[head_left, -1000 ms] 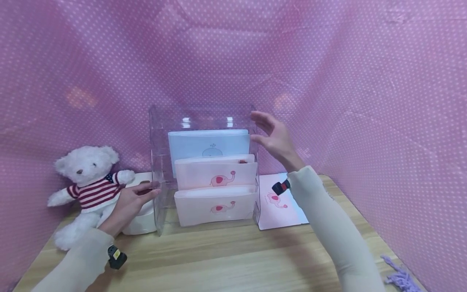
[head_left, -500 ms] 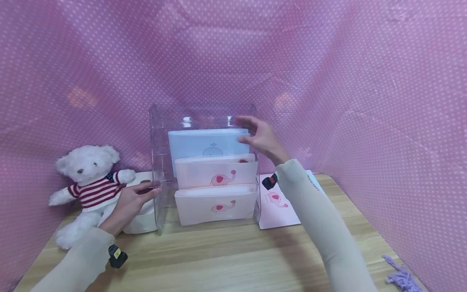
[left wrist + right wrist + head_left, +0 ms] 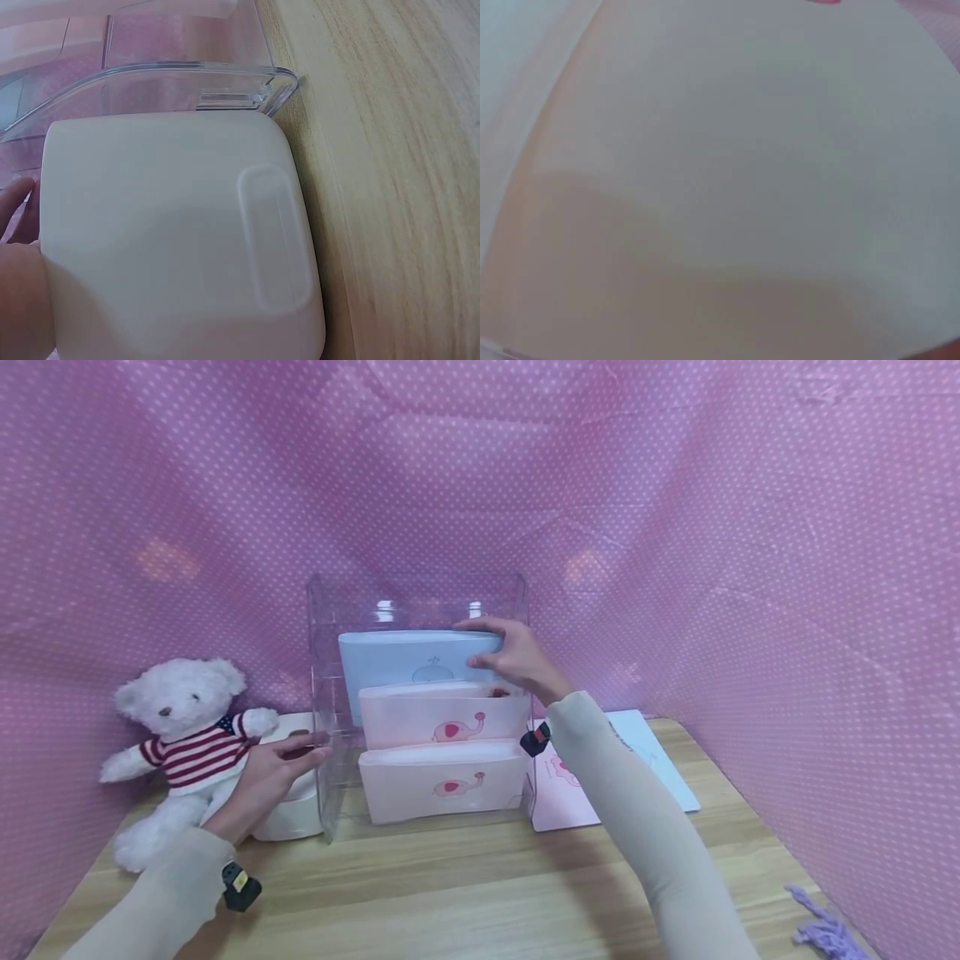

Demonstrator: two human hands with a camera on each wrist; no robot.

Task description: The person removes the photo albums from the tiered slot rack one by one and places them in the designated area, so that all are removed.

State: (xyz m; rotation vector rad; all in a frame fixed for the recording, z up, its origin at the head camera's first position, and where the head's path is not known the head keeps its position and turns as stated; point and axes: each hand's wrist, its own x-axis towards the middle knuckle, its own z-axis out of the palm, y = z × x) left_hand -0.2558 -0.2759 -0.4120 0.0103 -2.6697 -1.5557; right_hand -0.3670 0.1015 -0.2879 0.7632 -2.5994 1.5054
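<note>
In the head view, a clear plastic rack (image 3: 324, 693) holds a light blue booklet (image 3: 393, 662) with a whale drawing at the back. In front of it stand two pink booklets with elephant drawings, the middle one (image 3: 405, 720) and the front one (image 3: 405, 789). My right hand (image 3: 517, 656) pinches the blue booklet at its upper right corner, thumb in front and fingers behind. My left hand (image 3: 262, 781), fingers extended, touches the rack's left side panel. Pale booklet surface (image 3: 742, 165) fills the right wrist view, blurred.
Left of the rack stand a white container (image 3: 165, 217) and a white teddy bear (image 3: 183, 727) in a striped sweater. Right of it lie a pink booklet (image 3: 558, 806) and a light blue booklet (image 3: 663, 768). Purple yarn (image 3: 825, 935) lies at the table's right edge.
My right hand has moved left and slightly down from beside the rack and has taken hold of the blue booklet, which has shifted slightly left. The left hand stays put.
</note>
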